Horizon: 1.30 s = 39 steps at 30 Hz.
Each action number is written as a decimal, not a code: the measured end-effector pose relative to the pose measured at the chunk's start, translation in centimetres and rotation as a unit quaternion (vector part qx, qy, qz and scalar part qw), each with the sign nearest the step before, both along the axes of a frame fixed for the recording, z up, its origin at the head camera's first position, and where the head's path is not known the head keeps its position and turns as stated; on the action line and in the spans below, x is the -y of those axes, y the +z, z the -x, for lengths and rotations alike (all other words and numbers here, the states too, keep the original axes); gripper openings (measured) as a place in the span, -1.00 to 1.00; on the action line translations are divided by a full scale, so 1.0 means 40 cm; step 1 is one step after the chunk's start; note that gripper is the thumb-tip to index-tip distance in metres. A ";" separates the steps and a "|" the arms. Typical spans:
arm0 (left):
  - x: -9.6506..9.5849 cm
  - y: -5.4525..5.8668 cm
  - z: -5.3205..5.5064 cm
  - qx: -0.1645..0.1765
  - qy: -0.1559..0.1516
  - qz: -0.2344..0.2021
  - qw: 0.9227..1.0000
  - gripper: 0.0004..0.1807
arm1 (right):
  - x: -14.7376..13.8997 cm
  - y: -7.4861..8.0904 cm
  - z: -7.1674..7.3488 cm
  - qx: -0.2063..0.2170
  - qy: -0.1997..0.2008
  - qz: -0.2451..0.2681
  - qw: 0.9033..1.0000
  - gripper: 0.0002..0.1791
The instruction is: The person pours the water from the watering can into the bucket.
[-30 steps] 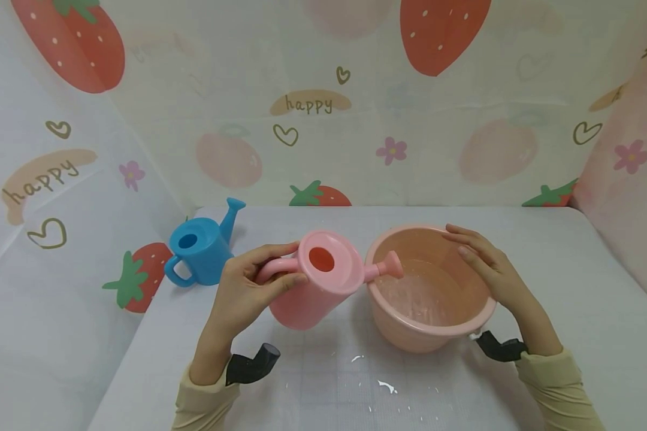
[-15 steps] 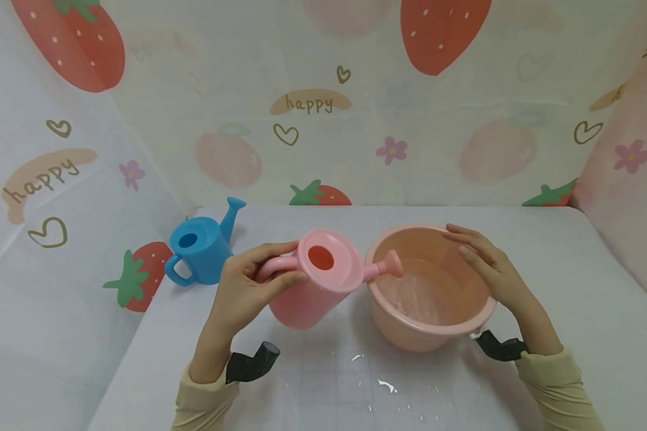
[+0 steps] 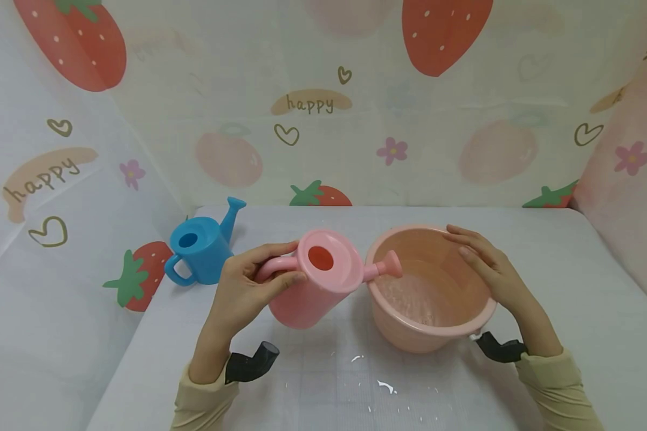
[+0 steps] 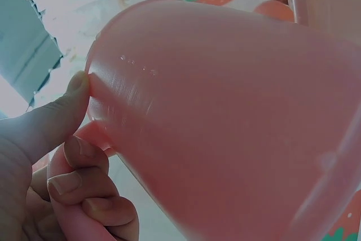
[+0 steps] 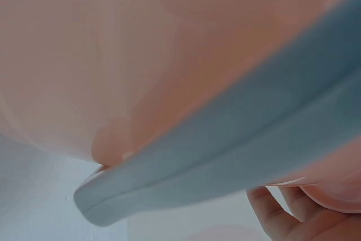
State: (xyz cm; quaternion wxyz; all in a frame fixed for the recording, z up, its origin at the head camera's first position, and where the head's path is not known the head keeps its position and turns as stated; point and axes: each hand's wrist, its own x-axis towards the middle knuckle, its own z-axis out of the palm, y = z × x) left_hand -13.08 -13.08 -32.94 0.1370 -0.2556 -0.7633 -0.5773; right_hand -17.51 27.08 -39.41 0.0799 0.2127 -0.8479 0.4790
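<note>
My left hand (image 3: 248, 287) grips the handle of a pink watering can (image 3: 307, 299), thumb by its top edge. Tilted to the right, the can has its flared spout over the left rim of a peach-coloured basin (image 3: 410, 338). Rippled water (image 3: 415, 299) shows at the bottom of the basin. My right hand (image 3: 487, 269) holds the basin's right rim, with the thumb on the inner side. In the left wrist view, curled fingers (image 4: 84, 179) wrap the can's handle, and droplets dot its wall. The right wrist view has the right-hand fingers (image 5: 276, 213) at lower right.
A blue watering can (image 3: 202, 254) stands upright at the back left of the white table (image 3: 561, 287). Small puddles (image 3: 386, 387) lie in front of the basin. A blurred grey bar (image 5: 225, 150) crosses the right wrist view. Strawberry-printed sheets (image 3: 313, 149) enclose the table.
The ripples in the basin's water have shifted. Both hands, the pink watering can and the basin keep nearly the same positions.
</note>
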 end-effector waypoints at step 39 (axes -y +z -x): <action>-0.004 -0.004 0.005 -0.011 -0.001 -0.005 1.000 -0.53 | -0.002 -0.007 0.005 -0.014 0.010 0.010 1.000 -0.62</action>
